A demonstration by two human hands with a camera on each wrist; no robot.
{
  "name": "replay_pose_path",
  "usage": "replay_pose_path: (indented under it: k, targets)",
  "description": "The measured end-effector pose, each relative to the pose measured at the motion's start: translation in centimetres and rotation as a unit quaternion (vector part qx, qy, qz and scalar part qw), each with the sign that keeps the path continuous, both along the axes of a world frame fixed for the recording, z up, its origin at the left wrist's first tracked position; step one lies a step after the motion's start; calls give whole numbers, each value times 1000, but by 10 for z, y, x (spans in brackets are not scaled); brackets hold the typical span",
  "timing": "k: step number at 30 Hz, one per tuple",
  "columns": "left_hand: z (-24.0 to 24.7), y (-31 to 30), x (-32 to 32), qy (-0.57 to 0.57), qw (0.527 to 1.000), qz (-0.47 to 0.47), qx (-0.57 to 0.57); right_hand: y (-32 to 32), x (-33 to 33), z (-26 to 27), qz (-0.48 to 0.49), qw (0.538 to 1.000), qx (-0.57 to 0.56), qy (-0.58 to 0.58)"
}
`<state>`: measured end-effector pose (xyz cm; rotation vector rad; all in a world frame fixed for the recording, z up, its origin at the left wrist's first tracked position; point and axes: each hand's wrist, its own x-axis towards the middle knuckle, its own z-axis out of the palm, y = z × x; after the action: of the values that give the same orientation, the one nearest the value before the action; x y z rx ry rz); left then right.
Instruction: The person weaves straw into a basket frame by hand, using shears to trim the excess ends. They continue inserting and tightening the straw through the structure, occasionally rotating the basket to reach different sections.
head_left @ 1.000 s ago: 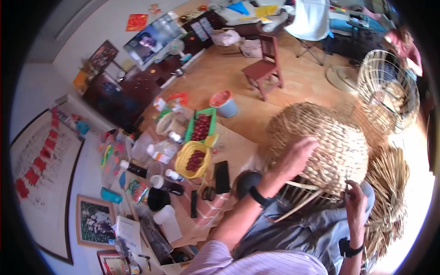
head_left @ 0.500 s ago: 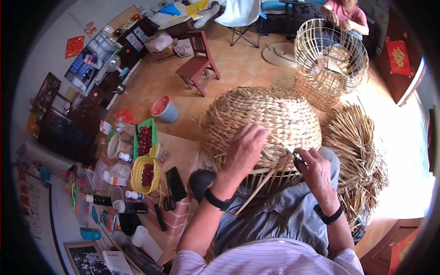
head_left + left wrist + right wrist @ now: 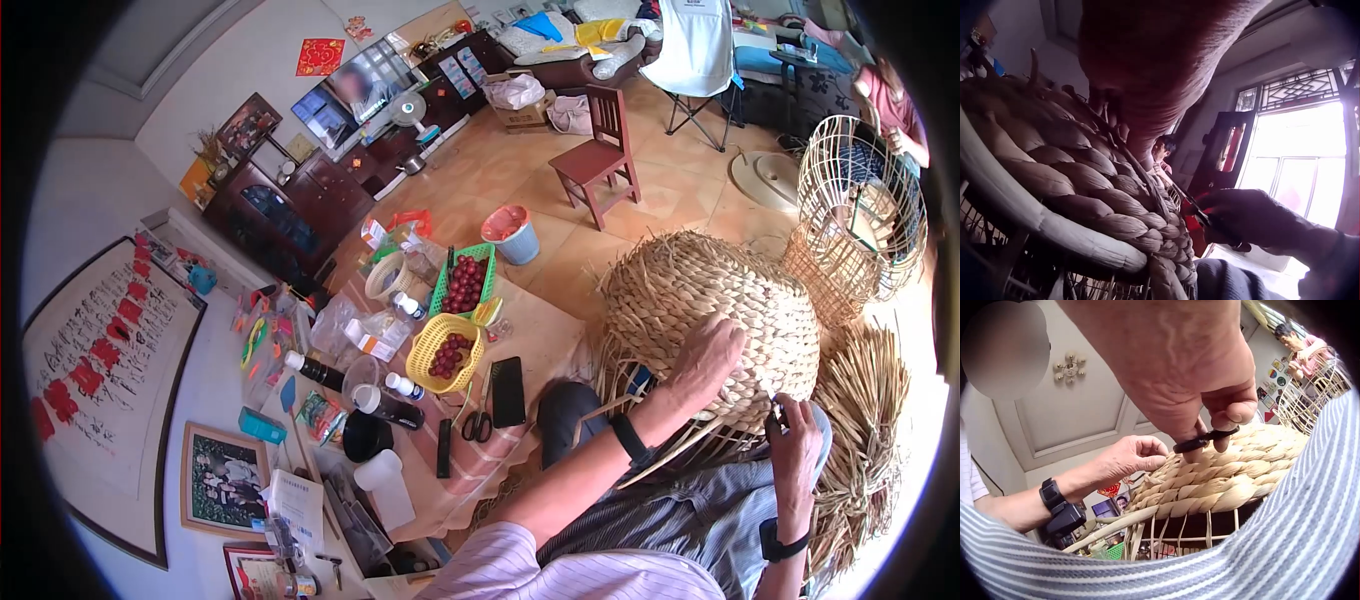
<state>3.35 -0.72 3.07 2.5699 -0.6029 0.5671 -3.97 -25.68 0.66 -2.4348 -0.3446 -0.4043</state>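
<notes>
You bend over a large woven basket at right of centre in the head view, its braided wall lying across your lap, the pale rim sweeping through the lower left of the left wrist view. Your left hand is set against the weave, fingers bent in toward the thumb; whether they pinch a strand, one cannot tell. Your right hand, near the basket's lower right edge, grasps a pair of dark-handled scissors, thumb and fingers through the loops, the blades pointing toward the braids; whether they touch, the pictures do not show. Loose strips jut from the rim below your left wrist. A thick bundle of dried stalks lies at the right of the frame, beside your leg. On the table, left of centre, are a yellow basket and a green basket of dark red fruit, with a phone and a second pair of scissors just below. A red chair stands at upper centre; at upper right, a person in pink sits behind an openwork frame.
</notes>
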Motion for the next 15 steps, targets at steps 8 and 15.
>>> replay_pose_path:
  k: [8,15]
  targets:
    - [13,-11,4,-67,991,-27,112,1,1,11,4,1000,-23,3]
    - [8,-12,1,-18,995,-31,90,0,3,11,7,1000,-26,2]
